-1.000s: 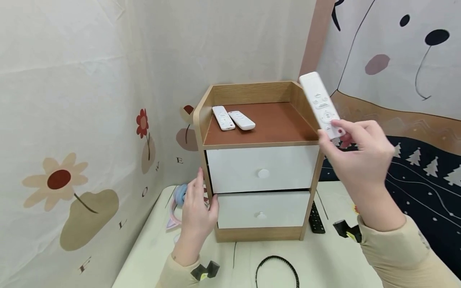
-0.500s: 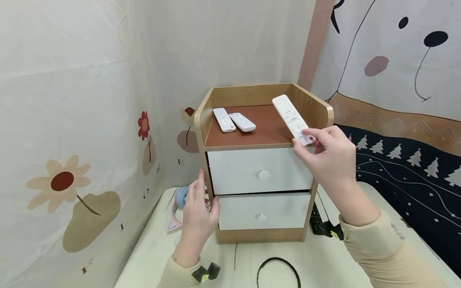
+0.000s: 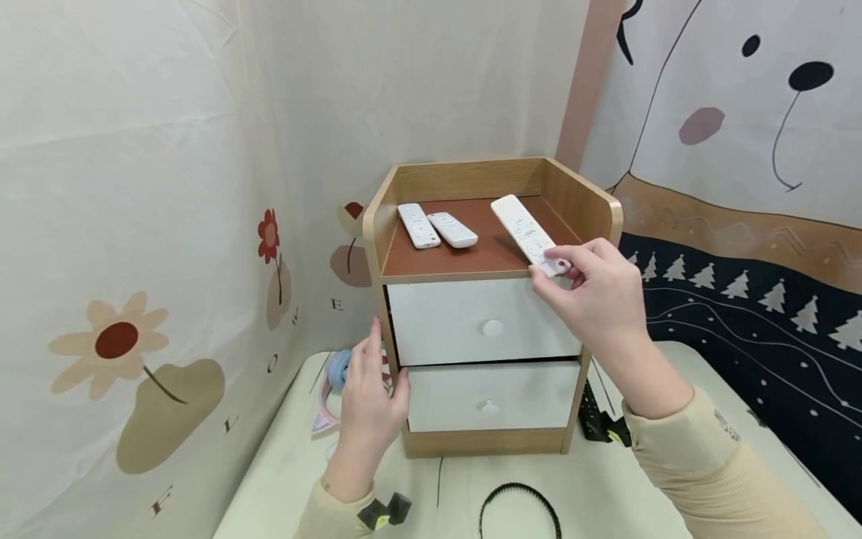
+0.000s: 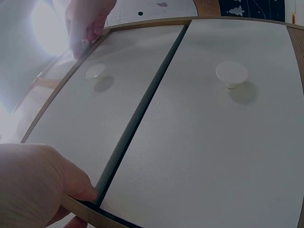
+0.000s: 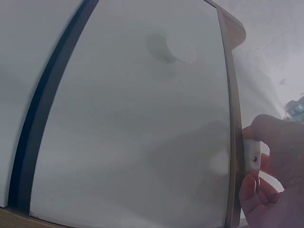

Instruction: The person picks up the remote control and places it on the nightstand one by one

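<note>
A white remote control [image 3: 525,230] is pinched at its near end by my right hand [image 3: 599,292], over the right part of the cabinet's brown top shelf [image 3: 471,262]. In the right wrist view the butt of that remote [image 5: 252,156] shows between thumb and fingers, close to the cabinet's top edge. Two more white remotes, one [image 3: 419,226] at the left and one [image 3: 453,230] beside it, lie on the shelf. My left hand [image 3: 370,412] rests with straight fingers against the left side of the wooden cabinet [image 3: 485,442]; its thumb touches the front edge by the drawer gap.
The cabinet has an upper white drawer [image 3: 438,322] and a lower one [image 3: 444,397], each with a round knob. A black remote [image 3: 590,415] lies right of it, a black headband [image 3: 518,486] in front. A pink and blue item [image 3: 330,389] lies at left.
My right hand has carried the white remote leftward and down, from beyond the cabinet's right side to over the shelf. My left hand stays at the cabinet's side.
</note>
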`<state>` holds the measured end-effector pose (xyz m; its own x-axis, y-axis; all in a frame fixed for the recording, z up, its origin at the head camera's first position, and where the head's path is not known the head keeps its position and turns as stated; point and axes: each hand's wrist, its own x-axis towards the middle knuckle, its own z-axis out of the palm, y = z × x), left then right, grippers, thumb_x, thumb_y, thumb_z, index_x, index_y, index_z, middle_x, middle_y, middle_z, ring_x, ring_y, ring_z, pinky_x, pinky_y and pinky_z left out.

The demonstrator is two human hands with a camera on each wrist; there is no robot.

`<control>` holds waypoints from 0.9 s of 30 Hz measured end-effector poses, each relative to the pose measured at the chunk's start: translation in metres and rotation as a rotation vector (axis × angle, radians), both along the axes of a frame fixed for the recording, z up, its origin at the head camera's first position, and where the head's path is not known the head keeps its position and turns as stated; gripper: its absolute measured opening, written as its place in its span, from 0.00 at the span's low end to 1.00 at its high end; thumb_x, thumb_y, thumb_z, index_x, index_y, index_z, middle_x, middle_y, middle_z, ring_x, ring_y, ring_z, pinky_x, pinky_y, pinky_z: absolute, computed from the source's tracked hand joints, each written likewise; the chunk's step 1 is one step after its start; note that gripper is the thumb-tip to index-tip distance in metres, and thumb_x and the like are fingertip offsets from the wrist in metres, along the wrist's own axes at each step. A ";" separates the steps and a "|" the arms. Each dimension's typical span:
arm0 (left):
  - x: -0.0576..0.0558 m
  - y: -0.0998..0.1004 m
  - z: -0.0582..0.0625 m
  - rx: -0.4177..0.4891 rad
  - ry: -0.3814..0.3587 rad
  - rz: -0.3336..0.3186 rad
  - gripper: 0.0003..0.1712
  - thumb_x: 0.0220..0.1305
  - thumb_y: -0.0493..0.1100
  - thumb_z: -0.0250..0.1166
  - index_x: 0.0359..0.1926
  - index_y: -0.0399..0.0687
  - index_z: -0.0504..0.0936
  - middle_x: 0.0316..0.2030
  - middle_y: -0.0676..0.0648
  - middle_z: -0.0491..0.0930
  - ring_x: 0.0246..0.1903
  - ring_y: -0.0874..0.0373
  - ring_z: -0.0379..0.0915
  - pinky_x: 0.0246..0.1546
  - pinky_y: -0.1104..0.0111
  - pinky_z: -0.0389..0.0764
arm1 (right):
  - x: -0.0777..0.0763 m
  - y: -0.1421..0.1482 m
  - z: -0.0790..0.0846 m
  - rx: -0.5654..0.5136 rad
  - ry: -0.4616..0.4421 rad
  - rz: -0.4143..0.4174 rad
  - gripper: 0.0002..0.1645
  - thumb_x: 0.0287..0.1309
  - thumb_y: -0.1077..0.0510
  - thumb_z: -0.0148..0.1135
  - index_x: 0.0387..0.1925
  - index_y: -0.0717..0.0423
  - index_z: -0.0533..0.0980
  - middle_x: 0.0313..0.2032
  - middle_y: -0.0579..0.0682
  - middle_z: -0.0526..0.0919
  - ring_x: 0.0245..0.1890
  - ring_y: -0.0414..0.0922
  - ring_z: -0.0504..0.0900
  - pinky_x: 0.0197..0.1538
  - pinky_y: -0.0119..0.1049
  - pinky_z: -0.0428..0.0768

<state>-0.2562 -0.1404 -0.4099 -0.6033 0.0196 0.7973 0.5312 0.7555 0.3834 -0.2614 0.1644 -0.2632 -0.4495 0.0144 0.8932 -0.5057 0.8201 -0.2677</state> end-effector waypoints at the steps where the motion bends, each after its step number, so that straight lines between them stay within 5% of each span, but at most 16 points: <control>1: 0.000 0.000 -0.001 0.000 0.007 -0.002 0.52 0.66 0.32 0.72 0.86 0.36 0.57 0.64 0.29 0.76 0.37 0.47 0.83 0.35 0.58 0.90 | 0.000 -0.001 0.001 -0.001 -0.010 0.003 0.13 0.57 0.58 0.79 0.44 0.58 0.92 0.33 0.58 0.84 0.30 0.48 0.80 0.34 0.25 0.67; 14: -0.001 -0.001 -0.001 -0.004 0.033 -0.014 0.52 0.66 0.31 0.72 0.86 0.35 0.57 0.63 0.28 0.76 0.37 0.47 0.83 0.35 0.59 0.90 | 0.004 -0.004 0.022 0.023 -0.211 0.002 0.12 0.64 0.51 0.77 0.40 0.56 0.93 0.28 0.55 0.84 0.31 0.49 0.79 0.36 0.36 0.69; 21: -0.001 -0.001 -0.001 -0.007 0.032 -0.015 0.53 0.66 0.32 0.72 0.86 0.36 0.57 0.63 0.28 0.76 0.37 0.47 0.83 0.35 0.59 0.89 | 0.001 -0.006 0.045 0.118 -0.437 -0.032 0.20 0.67 0.38 0.75 0.43 0.49 0.92 0.40 0.56 0.93 0.36 0.51 0.86 0.34 0.41 0.75; 27: -0.004 -0.001 -0.002 -0.001 0.047 -0.021 0.53 0.65 0.32 0.73 0.86 0.36 0.57 0.62 0.29 0.77 0.37 0.47 0.82 0.35 0.58 0.88 | -0.004 -0.013 0.057 0.181 -0.545 -0.067 0.21 0.69 0.34 0.72 0.46 0.45 0.91 0.44 0.55 0.94 0.38 0.52 0.88 0.32 0.40 0.77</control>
<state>-0.2602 -0.1418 -0.4120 -0.5647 0.0332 0.8247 0.5647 0.7443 0.3567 -0.2659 0.1517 -0.2066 -0.8487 -0.0731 0.5237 -0.2798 0.9025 -0.3274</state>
